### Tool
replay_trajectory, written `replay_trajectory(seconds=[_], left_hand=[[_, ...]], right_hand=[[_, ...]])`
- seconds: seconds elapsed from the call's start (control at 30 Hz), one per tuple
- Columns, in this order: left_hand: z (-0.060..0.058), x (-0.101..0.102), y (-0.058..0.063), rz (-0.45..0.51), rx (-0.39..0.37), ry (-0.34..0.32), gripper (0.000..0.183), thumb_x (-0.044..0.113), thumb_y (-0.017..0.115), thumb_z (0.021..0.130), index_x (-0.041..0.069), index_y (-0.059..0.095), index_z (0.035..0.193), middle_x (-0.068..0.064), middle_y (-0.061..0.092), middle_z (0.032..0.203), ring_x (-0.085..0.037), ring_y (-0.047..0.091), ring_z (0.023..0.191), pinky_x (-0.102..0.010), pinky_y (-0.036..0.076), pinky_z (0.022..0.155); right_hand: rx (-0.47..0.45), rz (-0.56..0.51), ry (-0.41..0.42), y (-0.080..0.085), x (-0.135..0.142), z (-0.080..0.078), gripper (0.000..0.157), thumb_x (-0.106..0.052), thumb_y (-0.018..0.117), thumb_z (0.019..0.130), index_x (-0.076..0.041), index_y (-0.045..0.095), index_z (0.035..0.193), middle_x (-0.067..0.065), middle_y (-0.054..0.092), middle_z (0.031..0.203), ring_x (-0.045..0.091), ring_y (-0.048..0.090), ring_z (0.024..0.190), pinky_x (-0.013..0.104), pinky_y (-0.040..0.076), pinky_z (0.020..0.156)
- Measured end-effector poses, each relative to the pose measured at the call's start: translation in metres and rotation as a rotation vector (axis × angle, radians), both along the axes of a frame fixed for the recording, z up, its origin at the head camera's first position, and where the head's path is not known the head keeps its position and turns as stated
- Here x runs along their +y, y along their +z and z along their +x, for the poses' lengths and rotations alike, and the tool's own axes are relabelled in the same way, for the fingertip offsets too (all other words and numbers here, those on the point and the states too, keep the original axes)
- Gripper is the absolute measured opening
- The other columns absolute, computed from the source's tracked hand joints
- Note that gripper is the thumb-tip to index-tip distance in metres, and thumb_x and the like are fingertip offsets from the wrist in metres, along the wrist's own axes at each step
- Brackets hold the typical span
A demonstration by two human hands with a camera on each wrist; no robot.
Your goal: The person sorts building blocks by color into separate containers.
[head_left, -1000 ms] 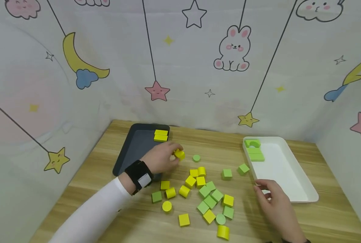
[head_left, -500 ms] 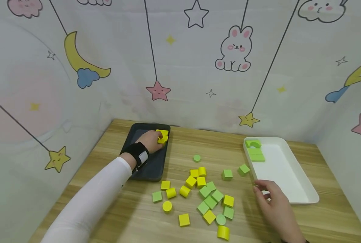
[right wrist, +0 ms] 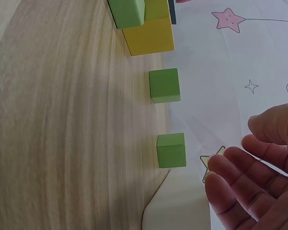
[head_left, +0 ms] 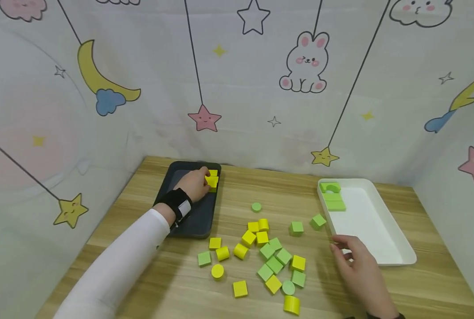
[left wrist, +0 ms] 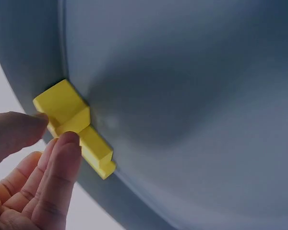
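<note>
My left hand [head_left: 194, 184] reaches into the far right corner of the dark tray [head_left: 166, 223]. In the left wrist view its thumb and a finger pinch a yellow block [left wrist: 62, 103], which sits against the tray's side wall. Directly beside that block is another yellow block [left wrist: 97, 146] along the same wall. My right hand [head_left: 358, 266] hovers at the near left edge of the white tray [head_left: 394, 248], fingers loosely curled with nothing in them. Two green cubes [right wrist: 164, 85] show ahead of it in the right wrist view. Green blocks [head_left: 334, 204] lie in the white tray's far left corner.
Several loose yellow blocks [head_left: 240, 289] and green blocks [head_left: 274, 265] lie scattered across the wooden table [head_left: 173, 283] between the trays. A small green round block [head_left: 256, 207] lies apart, farther back. A patterned cloth [head_left: 244, 79] stands behind and at the sides.
My left hand has carried a yellow block from just right of the dark tray into its far right corner, beside the yellow blocks there. The right hand has stayed in place.
</note>
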State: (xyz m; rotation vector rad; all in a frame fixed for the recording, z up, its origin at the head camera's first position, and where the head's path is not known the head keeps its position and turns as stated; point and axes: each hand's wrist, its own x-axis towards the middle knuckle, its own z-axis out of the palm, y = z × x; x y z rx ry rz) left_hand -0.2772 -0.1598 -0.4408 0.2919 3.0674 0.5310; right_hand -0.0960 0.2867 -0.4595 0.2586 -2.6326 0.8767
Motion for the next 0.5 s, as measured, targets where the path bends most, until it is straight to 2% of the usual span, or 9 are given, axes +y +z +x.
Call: replay_trajectory(seconds=[0.13, 0.23, 0.37, 0.5], left_hand=[[0.019, -0.003, 0.011, 0.017, 0.087, 0.001, 0.035, 0.016, 0.063, 0.090, 0.007, 0.054, 0.123, -0.008, 0.067, 0.097, -0.022, 0.061, 0.078, -0.040, 0.054, 0.073], [0.041, -0.004, 0.018, 0.032, 0.157, 0.001, 0.032, 0.020, 0.062, 0.092, 0.009, 0.055, 0.122, -0.005, 0.066, 0.096, -0.018, 0.060, 0.076, -0.037, 0.054, 0.068], [0.079, -0.004, 0.019, 0.066, 0.226, -0.004, 0.029, 0.024, 0.062, 0.093, 0.013, 0.057, 0.119, 0.000, 0.066, 0.097, -0.014, 0.061, 0.080, -0.033, 0.054, 0.066], [0.121, -0.004, 0.016, 0.091, 0.259, -0.011, 0.026, 0.025, 0.064, 0.091, 0.016, 0.061, 0.116, 0.003, 0.065, 0.097, -0.012, 0.061, 0.082, -0.032, 0.054, 0.065]], right_hand=[[0.002, 0.005, -0.004, -0.001, 0.000, 0.000, 0.019, -0.012, 0.066, 0.091, -0.009, 0.064, 0.110, 0.002, 0.065, 0.099, 0.012, 0.059, 0.077, 0.029, 0.053, 0.062], [0.004, 0.011, -0.005, -0.001, 0.001, 0.001, 0.020, -0.011, 0.066, 0.091, -0.009, 0.064, 0.110, 0.002, 0.065, 0.098, 0.012, 0.058, 0.077, 0.029, 0.053, 0.061], [-0.001, 0.014, 0.000, -0.001, 0.001, 0.000, 0.021, -0.010, 0.066, 0.090, -0.009, 0.063, 0.111, 0.002, 0.065, 0.099, 0.012, 0.058, 0.076, 0.029, 0.053, 0.061], [-0.009, 0.017, 0.010, 0.000, -0.002, 0.000, 0.021, -0.010, 0.066, 0.090, -0.009, 0.063, 0.111, 0.003, 0.065, 0.099, 0.012, 0.057, 0.075, 0.030, 0.052, 0.059]])
